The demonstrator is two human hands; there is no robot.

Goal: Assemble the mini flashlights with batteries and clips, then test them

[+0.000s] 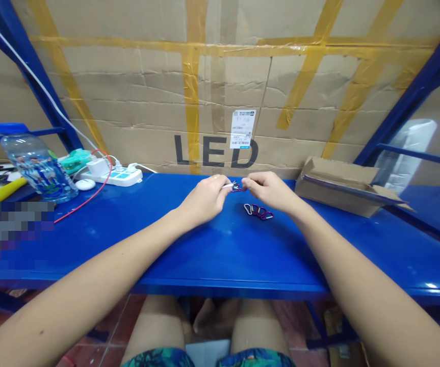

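Clear plastic at far left: a blue-capped bottle (40, 165), then a white power strip (118, 176). Centre frame now, and the left hand (207, 198) has thumb and fingers pinched on small clips (236, 187), which poke out rightward past its fingertips. Light, stiff, perhaps slippery, I'd judge; best nipped by the rim. Loose carabiners (258, 211) lie in a row just below the right hand (266, 188), fingertips curled, whether holding anything I can't tell. Far right, a cardboard box (334, 196).
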